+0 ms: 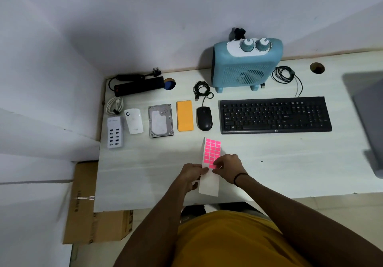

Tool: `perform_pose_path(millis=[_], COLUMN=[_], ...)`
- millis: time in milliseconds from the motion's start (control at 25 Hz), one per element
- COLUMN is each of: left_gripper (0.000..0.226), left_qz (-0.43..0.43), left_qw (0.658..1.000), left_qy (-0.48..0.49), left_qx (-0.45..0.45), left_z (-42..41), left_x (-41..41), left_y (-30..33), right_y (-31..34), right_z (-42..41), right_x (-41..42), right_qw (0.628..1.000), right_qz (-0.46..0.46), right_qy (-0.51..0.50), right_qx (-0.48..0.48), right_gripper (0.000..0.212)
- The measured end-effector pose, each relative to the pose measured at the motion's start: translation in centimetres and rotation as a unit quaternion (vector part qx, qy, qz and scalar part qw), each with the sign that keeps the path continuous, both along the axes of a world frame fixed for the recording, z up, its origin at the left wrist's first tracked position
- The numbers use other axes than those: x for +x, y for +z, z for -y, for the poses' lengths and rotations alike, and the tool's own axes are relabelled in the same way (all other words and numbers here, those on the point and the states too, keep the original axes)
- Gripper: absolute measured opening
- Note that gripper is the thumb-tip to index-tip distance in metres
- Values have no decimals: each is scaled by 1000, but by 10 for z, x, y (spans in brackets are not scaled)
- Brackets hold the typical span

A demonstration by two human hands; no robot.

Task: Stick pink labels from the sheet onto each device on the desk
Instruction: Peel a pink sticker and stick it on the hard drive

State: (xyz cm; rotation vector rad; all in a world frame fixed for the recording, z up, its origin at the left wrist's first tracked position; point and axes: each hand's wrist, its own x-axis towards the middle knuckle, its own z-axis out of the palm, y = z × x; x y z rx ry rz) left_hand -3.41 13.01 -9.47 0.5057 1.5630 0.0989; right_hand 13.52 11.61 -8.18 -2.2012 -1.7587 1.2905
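The label sheet (210, 158), white backing with several pink labels on its upper half, is held above the desk's front middle. My left hand (191, 174) pinches its left edge. My right hand (228, 167) pinches at a pink label on the sheet's lower right rows. In a row behind lie a white USB charging hub (115, 131), a white plug adapter (134, 121), a hard drive (160, 120), a yellow power bank (184, 115), a black mouse (204, 119) and a black keyboard (275, 114). A blue fan heater (246, 65) and a black power strip (138, 86) stand at the back.
The white desk (145, 173) meets the wall at the back and left. Coiled cables (284, 74) lie beside the heater. A grey laptop (371, 109) sits at the right edge. A cardboard box (91, 221) stands on the floor at left.
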Motion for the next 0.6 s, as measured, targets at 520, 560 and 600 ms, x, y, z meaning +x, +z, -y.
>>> perform_pose_path(millis=[520, 560, 600], left_gripper=[17, 16, 17], left_qz=[41, 26, 8], left_qw=[999, 999, 999], left_qy=[-16, -17, -21], left_qx=[24, 27, 32], left_z=[8, 8, 8], left_x=[1, 1, 1], left_y=[7, 5, 4], right_y=[6, 5, 6], right_z=[4, 4, 3], right_x=[-5, -3, 0], right_qw=[989, 975, 953], right_qz=[-58, -94, -132], right_qy=[-138, -201, -269], right_qx=[-8, -27, -48], right_gripper=[9, 7, 5])
